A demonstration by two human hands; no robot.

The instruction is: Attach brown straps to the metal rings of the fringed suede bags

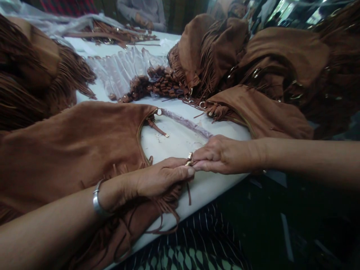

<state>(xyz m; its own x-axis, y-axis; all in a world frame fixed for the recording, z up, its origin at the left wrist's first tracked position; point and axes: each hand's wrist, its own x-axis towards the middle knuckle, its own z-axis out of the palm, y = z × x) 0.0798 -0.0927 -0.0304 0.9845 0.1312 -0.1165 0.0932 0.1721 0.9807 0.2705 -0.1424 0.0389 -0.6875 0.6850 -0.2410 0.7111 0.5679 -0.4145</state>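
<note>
A brown suede fringed bag (pixel 70 146) lies flat on the white table (pixel 180 138) in front of me. My left hand (pixel 157 180), a silver bangle on its wrist, is closed on the bag's near corner, with fringe hanging under it. My right hand (pixel 222 154) meets it from the right, fingers pinched on a small gold metal ring (pixel 189 159) at that corner. Both thumbs touch by the ring. A zipper pull strap (pixel 157 128) lies at the bag's opening.
More brown fringed bags are heaped at the right (pixel 281 75) and left (pixel 30 75). Clear plastic sleeves (pixel 120 71) and a pile of small brown leather tabs (pixel 157 84) lie at mid-table. Another person's arms (pixel 143 15) rest at the far edge. The table edge runs just under my hands.
</note>
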